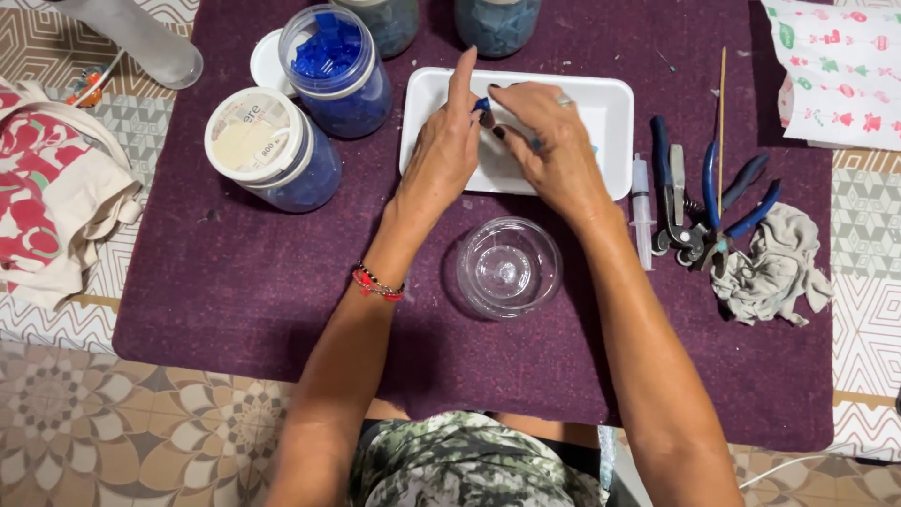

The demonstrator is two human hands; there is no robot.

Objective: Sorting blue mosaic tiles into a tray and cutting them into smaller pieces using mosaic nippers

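Seen from above, a person sits at a table covered by a patterned cloth [113, 413] of beige and grey tile motifs, with a dark purple felt mat [235, 282] laid over its middle. Both hands meet over a shallow white tray [610, 113] near the far edge of the mat. The left hand [441, 155] and the right hand [554, 141] are close together, fingertips pinched on a small blue piece [481, 104], probably a glass tile, though it is too small to be sure; it sits above the tray between the two hands. A red beaded bracelet [377, 284] circles the left wrist. Just in front of the tray, near the person, stands a clear glass bowl [508, 267]. To the left are two clear jars of blue pieces: one open [336, 70], one lying with a white lid [258, 141]. To the right of the tray lie a small syringe [642, 202], blue-handled pliers [699, 202], a thin wooden stick [721, 122] and a crumpled grey rag [771, 268]. A red-and-cream cloth [47, 197] is bunched at the left edge.
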